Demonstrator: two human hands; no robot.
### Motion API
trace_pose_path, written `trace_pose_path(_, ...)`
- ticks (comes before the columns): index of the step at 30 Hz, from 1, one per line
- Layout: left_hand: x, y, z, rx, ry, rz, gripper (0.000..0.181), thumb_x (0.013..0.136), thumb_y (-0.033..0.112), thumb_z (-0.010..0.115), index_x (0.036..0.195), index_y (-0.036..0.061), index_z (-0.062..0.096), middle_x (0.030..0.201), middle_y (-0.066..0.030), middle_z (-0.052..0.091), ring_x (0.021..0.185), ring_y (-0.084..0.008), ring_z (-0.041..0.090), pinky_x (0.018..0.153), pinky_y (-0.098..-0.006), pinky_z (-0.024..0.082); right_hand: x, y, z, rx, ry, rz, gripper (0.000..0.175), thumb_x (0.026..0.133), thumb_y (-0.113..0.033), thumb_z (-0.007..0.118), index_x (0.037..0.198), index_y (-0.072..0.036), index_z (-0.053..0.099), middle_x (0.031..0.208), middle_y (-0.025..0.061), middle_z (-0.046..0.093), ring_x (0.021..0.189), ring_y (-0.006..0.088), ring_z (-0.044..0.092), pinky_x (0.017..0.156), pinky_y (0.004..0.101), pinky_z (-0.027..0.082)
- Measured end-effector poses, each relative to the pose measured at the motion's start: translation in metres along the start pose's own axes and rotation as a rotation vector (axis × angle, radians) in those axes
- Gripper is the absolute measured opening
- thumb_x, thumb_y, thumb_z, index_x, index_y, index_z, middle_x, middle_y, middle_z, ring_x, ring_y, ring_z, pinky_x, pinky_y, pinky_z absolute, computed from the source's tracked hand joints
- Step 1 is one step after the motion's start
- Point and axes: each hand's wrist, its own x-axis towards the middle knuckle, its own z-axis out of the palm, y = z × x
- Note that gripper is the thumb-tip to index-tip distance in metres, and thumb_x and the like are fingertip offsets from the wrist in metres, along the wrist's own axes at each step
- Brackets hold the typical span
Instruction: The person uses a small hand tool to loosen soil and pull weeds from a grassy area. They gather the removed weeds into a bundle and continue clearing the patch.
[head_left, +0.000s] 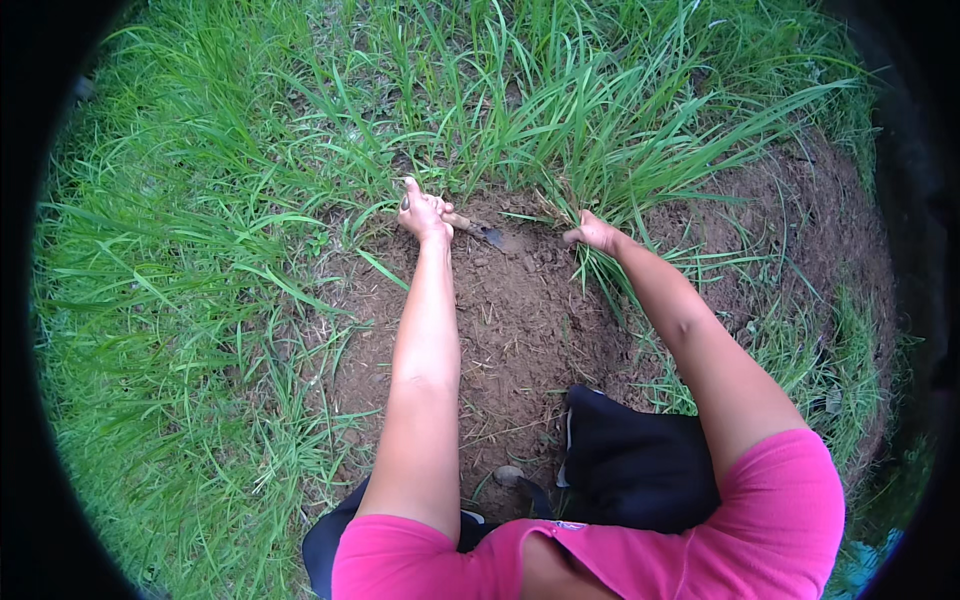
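My left hand (424, 215) is closed around the wooden handle (457, 220) of a small digging tool, whose dark metal blade (489, 235) rests at the soil. The tool's exact kind cannot be told. To the right, my right hand (595, 233) grips the base of a thick clump of long green grass (622, 169). Its blades fan out up and to the right, and some hang below the hand. Bare brown soil (517, 315) with bits of dry straw lies between and below my hands.
Dense grass (180, 300) covers the ground to the left and beyond my hands. More soil (817, 217) and cut-looking grass lie on the right, with a dark strip past them. My bent knee in black cloth (637, 457) and a roundish pale object (508, 475) are near my body.
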Motion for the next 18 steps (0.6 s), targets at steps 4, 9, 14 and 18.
trace_pose_path(4,0.017,-0.005,-0.01,0.017,0.034,-0.011,0.053,0.1,0.041,0.06,0.065,0.0122,0.034,0.048,0.0005,0.033,0.036,-0.0136,0.035,0.034,-0.0324,0.034,0.013,0.026,-0.01,0.291,-0.136,-0.007,0.063,0.067,-0.027,0.078,0.116,0.007,0.062,0.109,0.0149,0.069,0.107,0.0234,0.061,0.102,0.0347,0.043)
trace_pose_path(9,0.024,-0.003,-0.015,0.011,0.032,-0.055,0.051,0.099,0.043,0.061,0.067,0.0122,0.035,0.049,0.0,0.032,0.038,-0.0145,0.036,0.035,-0.0341,0.036,0.004,0.03,-0.005,0.281,0.034,-0.159,0.06,0.069,-0.03,0.078,0.114,0.006,0.063,0.102,0.0142,0.069,0.1,0.0234,0.063,0.097,0.0346,0.046)
trace_pose_path(14,0.022,-0.002,-0.015,-0.002,0.167,-0.1,0.049,0.098,0.044,0.062,0.069,0.0132,0.036,0.051,0.0002,0.033,0.039,-0.0142,0.035,0.038,-0.0325,0.034,-0.024,0.014,-0.006,0.171,-0.098,-0.181,0.046,0.076,-0.012,0.075,0.118,0.003,0.065,0.105,0.0073,0.071,0.093,0.015,0.061,0.092,0.0321,0.048)
trace_pose_path(18,0.016,0.004,-0.015,0.038,0.34,-0.062,0.056,0.099,0.045,0.06,0.063,0.0115,0.035,0.049,-0.0013,0.036,0.037,-0.0157,0.038,0.035,-0.0328,0.034,-0.049,0.0,-0.003,-0.1,-0.131,-0.397,0.05,0.08,-0.016,0.071,0.128,-0.003,0.063,0.12,0.0204,0.068,0.113,0.0302,0.063,0.1,0.0367,0.046)
